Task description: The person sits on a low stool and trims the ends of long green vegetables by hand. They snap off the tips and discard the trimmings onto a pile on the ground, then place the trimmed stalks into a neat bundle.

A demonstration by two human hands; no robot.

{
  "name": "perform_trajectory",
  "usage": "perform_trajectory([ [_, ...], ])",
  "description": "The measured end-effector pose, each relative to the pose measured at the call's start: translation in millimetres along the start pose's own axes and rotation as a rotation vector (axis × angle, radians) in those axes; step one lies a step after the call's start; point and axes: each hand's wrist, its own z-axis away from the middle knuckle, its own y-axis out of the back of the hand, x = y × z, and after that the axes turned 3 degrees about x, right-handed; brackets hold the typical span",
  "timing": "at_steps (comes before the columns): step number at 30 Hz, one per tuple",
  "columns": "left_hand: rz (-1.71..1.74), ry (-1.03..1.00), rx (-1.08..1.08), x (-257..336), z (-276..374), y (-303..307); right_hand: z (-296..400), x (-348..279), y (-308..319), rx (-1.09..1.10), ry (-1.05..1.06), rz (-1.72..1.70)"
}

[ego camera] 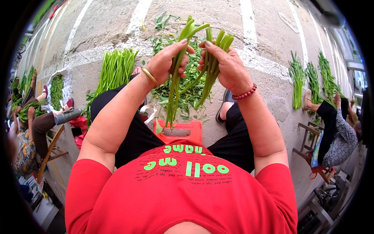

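My left hand (pixel 172 60), with a pale bangle at its wrist, is closed around a few green leafy-vegetable stalks (pixel 174 90), probably water spinach. Their cut ends point away from me and the thin ends hang toward my lap. My right hand (pixel 223 61), wearing a beaded bracelet, grips another small bunch of green stalks (pixel 211 77), thick ends up. The hands are a short gap apart. Below them a heap of plucked green leaves (pixel 190 84) is spread on the concrete. A neat pile of stripped stalks (pixel 115 70) lies beyond my left knee.
An orange plastic stool (pixel 197 131) shows between my thighs. At left, a seated person (pixel 38 131) handles greens near a sack of leaves (pixel 57 90). To the right, another person (pixel 336 131) sits on a wooden chair (pixel 304 149), near several bundles of greens (pixel 297 82).
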Motion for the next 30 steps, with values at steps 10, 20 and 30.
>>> perform_trajectory([
  [10,-0.240,-0.102,-0.019,-7,1,-9,0,3,-5,0.047,-0.040,-0.040],
  [20,-0.421,-0.099,-0.052,-4,4,-11,-11,12,4,0.079,-0.040,0.056],
  [30,-0.274,-0.129,0.279,-2,-6,13,-8,10,-3,0.080,-0.107,-0.010],
])
